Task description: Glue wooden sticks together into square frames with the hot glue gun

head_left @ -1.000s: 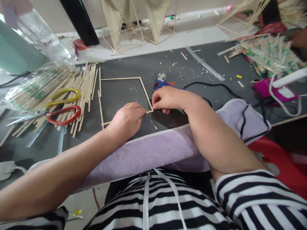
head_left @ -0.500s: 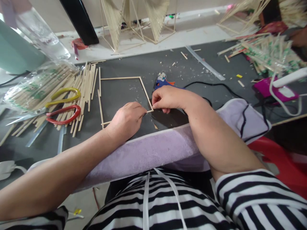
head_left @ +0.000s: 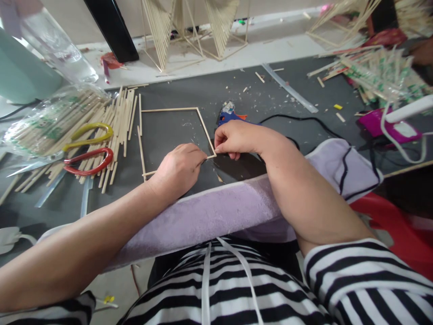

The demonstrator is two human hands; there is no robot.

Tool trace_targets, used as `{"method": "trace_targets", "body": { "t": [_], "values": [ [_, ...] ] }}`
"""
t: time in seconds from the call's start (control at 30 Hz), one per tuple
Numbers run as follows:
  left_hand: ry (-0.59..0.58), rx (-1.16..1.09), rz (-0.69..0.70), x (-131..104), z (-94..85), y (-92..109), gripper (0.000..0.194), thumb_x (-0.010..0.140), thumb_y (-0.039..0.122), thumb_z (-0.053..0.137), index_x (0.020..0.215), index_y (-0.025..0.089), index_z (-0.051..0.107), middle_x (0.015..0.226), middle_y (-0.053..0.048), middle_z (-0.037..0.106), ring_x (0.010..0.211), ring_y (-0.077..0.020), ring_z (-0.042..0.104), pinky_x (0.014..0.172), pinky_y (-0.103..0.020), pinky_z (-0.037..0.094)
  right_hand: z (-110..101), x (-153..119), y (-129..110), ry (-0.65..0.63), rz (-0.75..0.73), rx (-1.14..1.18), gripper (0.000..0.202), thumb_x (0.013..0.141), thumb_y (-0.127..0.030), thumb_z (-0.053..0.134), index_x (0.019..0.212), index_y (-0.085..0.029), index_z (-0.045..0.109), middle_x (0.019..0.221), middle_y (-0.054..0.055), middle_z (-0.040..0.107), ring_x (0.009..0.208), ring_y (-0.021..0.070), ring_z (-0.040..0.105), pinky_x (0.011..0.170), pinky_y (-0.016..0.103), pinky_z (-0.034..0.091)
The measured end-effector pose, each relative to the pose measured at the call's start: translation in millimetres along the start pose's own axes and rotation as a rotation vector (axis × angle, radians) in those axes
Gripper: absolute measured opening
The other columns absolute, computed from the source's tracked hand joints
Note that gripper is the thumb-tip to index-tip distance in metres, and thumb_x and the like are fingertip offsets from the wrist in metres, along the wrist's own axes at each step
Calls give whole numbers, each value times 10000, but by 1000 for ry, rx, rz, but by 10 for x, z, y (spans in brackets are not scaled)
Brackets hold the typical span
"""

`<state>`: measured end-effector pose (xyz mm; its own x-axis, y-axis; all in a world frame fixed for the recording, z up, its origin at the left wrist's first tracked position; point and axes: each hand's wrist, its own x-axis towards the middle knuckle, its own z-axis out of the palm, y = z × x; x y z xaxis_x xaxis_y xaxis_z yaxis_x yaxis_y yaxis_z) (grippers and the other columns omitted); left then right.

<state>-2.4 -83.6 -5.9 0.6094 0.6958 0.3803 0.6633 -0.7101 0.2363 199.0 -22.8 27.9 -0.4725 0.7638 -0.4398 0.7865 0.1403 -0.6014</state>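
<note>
Thin wooden sticks lie on the dark table as a four-sided outline, with the far stick [head_left: 169, 110] and the right stick [head_left: 205, 129] meeting at a corner. My left hand [head_left: 178, 170] is closed on the near stick [head_left: 149, 174], most of which it covers. At the near right corner, my right hand [head_left: 238, 137] pinches the lower end of the right stick between thumb and finger. Just behind my right hand lies a blue glue gun [head_left: 223, 118], partly hidden by that hand. Two loose sticks line the outline's left side.
Scissors [head_left: 88, 161] with yellow and red handles rest on a stick pile [head_left: 118, 122] at left. A clear glue stick [head_left: 289, 88] lies at the back. Wrapped sticks [head_left: 382, 74] and a purple box [head_left: 389, 128] are at right. A lilac cushion [head_left: 203, 207] lies along the front edge.
</note>
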Motion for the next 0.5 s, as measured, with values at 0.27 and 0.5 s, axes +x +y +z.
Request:
{"method": "trace_targets", "body": {
  "t": [0.27,0.5],
  "values": [
    [-14,-9,-4,6,-15,11,236,860,113,474,846,142,708,862,-90,689,821,-196,630,780,-342,512,-1,17,11,-8,29,16,117,795,-270,689,878,-190,673,545,7,620,520,145,625,503,232,497],
    [-5,1,-7,6,-12,14,244,856,109,469,851,149,709,874,-83,693,822,-190,631,779,-332,512,-2,4,-10,0,50,14,128,784,-277,702,871,-188,669,536,1,615,518,135,620,498,218,490]
  ]
}}
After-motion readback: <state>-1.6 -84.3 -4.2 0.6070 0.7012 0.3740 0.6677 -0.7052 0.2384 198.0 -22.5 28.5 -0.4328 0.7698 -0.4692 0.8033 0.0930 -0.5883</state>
